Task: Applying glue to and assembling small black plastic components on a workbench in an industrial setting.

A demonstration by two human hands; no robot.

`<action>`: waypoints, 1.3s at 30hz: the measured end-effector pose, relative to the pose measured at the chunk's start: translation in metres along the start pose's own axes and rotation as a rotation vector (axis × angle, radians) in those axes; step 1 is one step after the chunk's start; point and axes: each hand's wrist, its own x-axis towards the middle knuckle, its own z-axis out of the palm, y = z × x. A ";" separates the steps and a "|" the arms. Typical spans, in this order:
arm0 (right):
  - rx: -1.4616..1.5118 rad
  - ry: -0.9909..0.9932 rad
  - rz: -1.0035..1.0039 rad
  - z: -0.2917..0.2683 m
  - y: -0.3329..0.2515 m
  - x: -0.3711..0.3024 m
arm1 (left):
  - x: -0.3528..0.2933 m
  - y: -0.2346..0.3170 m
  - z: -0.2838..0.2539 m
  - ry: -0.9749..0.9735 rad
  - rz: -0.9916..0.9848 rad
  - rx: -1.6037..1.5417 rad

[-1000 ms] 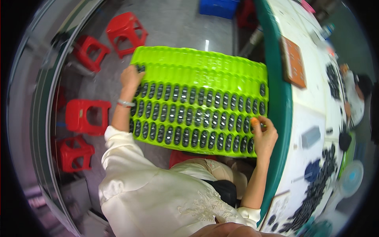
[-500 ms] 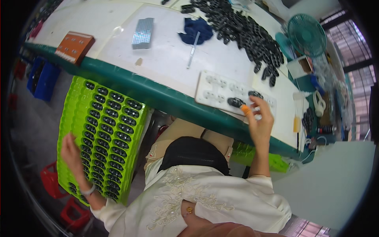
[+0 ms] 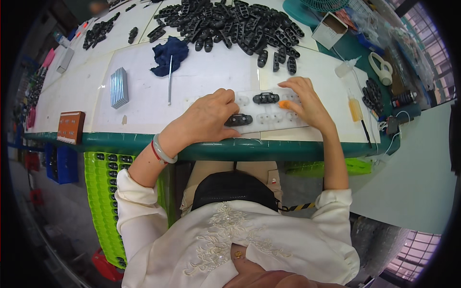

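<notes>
Both my hands are over a white moulded plate (image 3: pixel 249 127) with shaped sockets, lying near the table's front edge. My left hand (image 3: pixel 207 114) covers the plate's left part. Its bent fingers and thumb are apart, around the left end of a black oval plastic part (image 3: pixel 241 120) in the near row. My right hand (image 3: pixel 309 103) is at the plate's right end, thumb and forefinger spread, with an orange cover on the thumb. Just left of that thumb a second black part (image 3: pixel 265 98) sits in the far row. I see nothing held in the right hand.
A heap of black parts (image 3: pixel 235 24) covers the table's back. Left of the plate are a dark blue cloth (image 3: pixel 170 55), a thin rod (image 3: pixel 170 84), a silvery block (image 3: pixel 119 88) and a brown box (image 3: pixel 71 127). A green tray (image 3: pixel 98 192) with black parts stands below left.
My left hand has come up from beside the green tray to the white plate. My right hand remains at the plate. The view has shifted toward the table.
</notes>
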 end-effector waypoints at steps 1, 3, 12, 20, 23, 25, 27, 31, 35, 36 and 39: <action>0.011 0.001 0.007 0.002 0.005 0.004 | 0.001 0.000 0.003 -0.016 -0.026 0.005; 0.023 -0.229 -0.018 0.008 0.010 0.014 | 0.000 0.001 0.004 -0.030 -0.084 0.016; 0.215 -0.052 0.046 0.007 0.010 0.011 | 0.011 -0.005 0.003 -0.077 -0.017 0.045; 0.567 0.410 0.129 0.015 -0.055 -0.014 | -0.095 0.031 -0.025 0.314 -0.270 -0.267; 0.687 0.127 0.019 0.082 -0.134 -0.011 | -0.194 0.054 0.002 0.347 -0.575 -0.380; 0.848 -0.140 0.060 0.134 -0.184 0.000 | -0.239 0.074 0.016 0.391 -0.812 -0.433; 0.877 -0.302 -0.040 0.197 -0.236 0.031 | -0.295 0.096 0.034 0.666 -1.058 -0.380; 0.525 -0.301 -0.295 0.302 -0.322 0.107 | -0.378 0.151 0.038 1.095 -1.509 -0.437; 0.233 -0.256 -0.501 0.387 -0.369 0.135 | -0.457 0.204 0.051 1.361 -1.822 -0.122; 0.156 -0.266 -0.507 0.403 -0.378 0.135 | -0.475 0.218 0.057 1.425 -1.906 -0.010; -0.078 -0.295 -0.540 0.429 -0.389 0.137 | -0.507 0.245 0.053 1.334 -2.135 0.287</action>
